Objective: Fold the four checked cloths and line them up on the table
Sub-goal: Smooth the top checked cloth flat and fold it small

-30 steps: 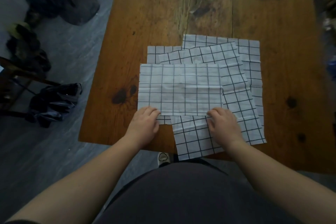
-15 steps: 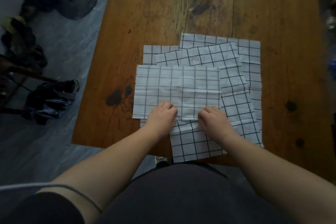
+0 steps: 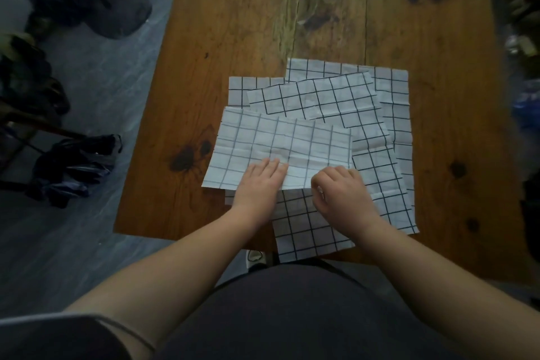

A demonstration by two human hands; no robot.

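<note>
A wooden table (image 3: pixel 233 23) seen from above. By its near edge lies the top cloth (image 3: pixel 280 140), folded into a rectangle, over three more cloths (image 3: pixel 321 99) that are spread flat and overlapping; one hangs over the near edge. The left hand (image 3: pixel 257 184) rests flat with straight fingers on the top cloth's near edge, probably pinning it so the layers stay aligned. The right hand (image 3: pixel 342 196) curls its fingers at the near right corner and seems to pinch it, likely to start the next fold. No cloth is lined up yet.
</note>
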